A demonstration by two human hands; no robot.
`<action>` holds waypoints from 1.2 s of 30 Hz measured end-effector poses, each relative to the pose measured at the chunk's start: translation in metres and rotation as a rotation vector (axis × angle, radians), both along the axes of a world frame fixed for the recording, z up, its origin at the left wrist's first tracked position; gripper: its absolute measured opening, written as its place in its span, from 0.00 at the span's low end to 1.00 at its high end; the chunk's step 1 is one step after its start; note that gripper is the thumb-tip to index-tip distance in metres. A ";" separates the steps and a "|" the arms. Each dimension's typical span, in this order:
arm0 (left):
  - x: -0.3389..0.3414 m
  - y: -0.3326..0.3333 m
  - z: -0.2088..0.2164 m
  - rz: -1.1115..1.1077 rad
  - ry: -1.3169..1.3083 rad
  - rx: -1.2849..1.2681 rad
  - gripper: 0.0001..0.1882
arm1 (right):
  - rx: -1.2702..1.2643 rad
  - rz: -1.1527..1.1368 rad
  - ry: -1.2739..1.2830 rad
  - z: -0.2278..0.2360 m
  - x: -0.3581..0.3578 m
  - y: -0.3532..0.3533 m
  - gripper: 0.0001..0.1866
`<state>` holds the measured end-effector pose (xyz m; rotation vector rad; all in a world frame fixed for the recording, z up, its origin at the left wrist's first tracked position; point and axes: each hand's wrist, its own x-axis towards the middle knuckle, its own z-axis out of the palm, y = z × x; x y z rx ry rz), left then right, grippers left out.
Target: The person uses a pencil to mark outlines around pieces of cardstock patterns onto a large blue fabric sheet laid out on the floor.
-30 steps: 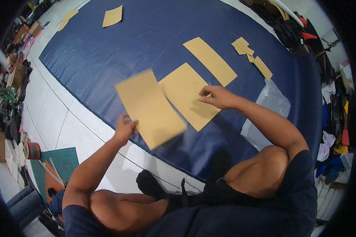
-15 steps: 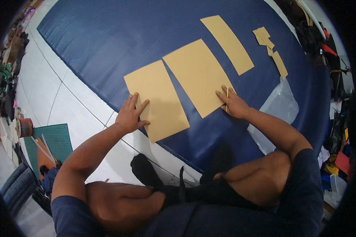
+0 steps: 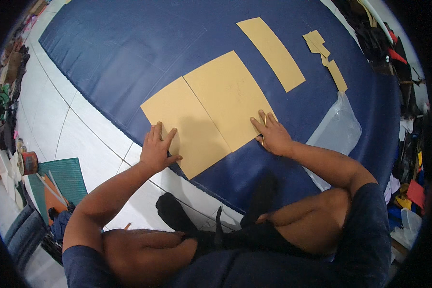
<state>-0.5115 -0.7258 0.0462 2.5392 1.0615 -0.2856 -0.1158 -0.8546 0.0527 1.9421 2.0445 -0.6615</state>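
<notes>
Two tan cardboard sheets lie flat on the dark blue sheet material (image 3: pixel 129 62), edge to edge with a thin seam between them. My left hand (image 3: pixel 156 149) is open, its fingers spread over the outer edge of the left cardboard sheet (image 3: pixel 189 149). Against the lower right edge of the right cardboard sheet (image 3: pixel 228 93) rests my right hand (image 3: pixel 275 137), fingertips on its surface. A thin yellow stick (image 3: pixel 265 124) is tucked between the fingers of that hand; its exact kind is too small to tell.
Beyond the pair lie a long cardboard strip (image 3: pixel 272 55) and several small cardboard pieces (image 3: pixel 317 42). A clear plastic bag (image 3: pixel 338 127) is on the right. On the white tiled floor (image 3: pixel 86 127) at left are a green cutting mat (image 3: pixel 69 170) and a round tin (image 3: pixel 30 163).
The wedge-shaped gap between the two cardboard sheets has narrowed to a seam. My right hand has moved left with the right sheet. The whole view has shifted slightly.
</notes>
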 end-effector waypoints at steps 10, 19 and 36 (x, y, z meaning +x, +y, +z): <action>-0.002 0.000 -0.005 0.005 -0.009 -0.006 0.51 | 0.005 -0.010 0.029 -0.001 -0.003 0.001 0.37; 0.005 -0.001 0.001 0.018 0.051 -0.020 0.51 | -0.007 -0.025 0.032 0.003 -0.001 0.006 0.37; 0.000 0.002 -0.001 0.032 -0.040 -0.048 0.46 | 0.070 0.035 0.072 -0.005 0.011 0.012 0.31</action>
